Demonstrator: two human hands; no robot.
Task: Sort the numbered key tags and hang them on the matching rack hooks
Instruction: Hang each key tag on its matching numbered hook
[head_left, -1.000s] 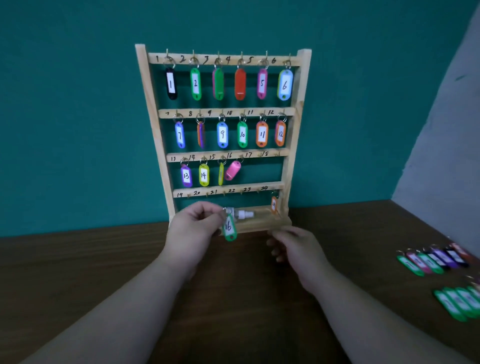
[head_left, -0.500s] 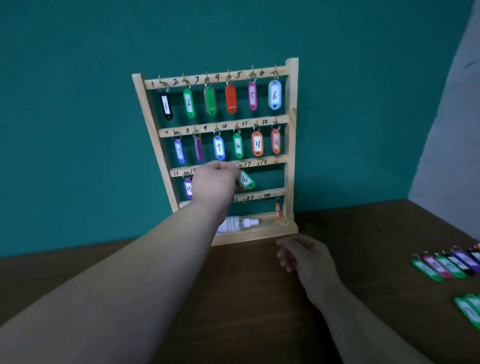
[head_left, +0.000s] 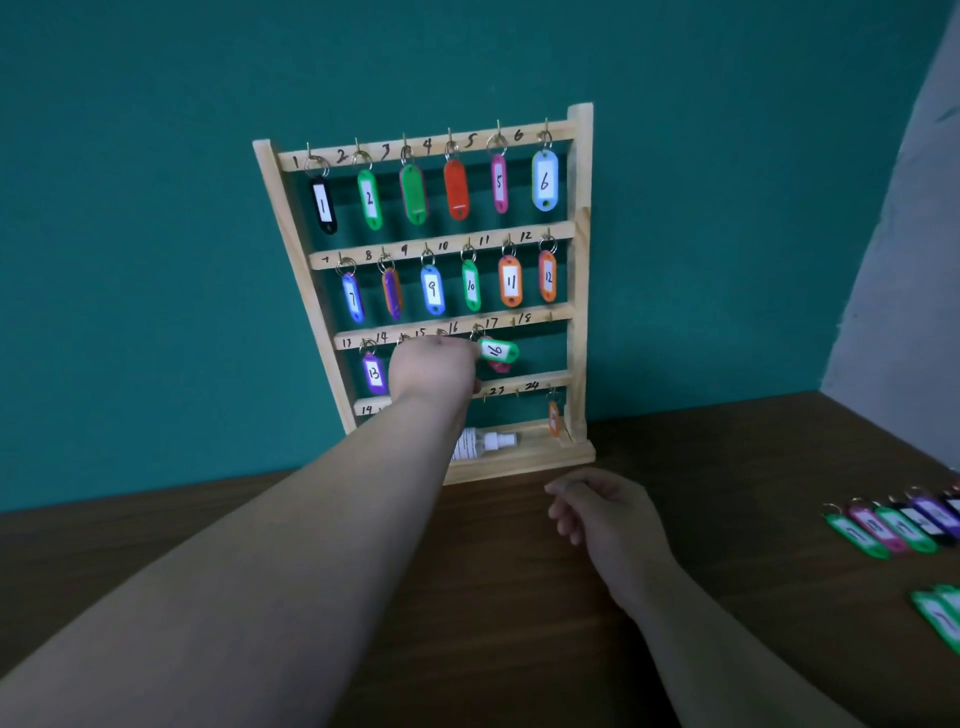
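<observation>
Pointing right, tag 16 (head_left: 497, 351), long axis near-horizontal

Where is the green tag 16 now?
Head view: green tag 16 is at the third rail of the rack, right of the left hand, overlapping a pink tag.

The rack (head_left: 579, 260) rails bear handwritten 1–18, 19, 23, 24. Hung tags (head_left: 544, 180) read 1, 2, 5, 6, 7, 9–13; the green tag (head_left: 497, 350) reads 16.
</observation>
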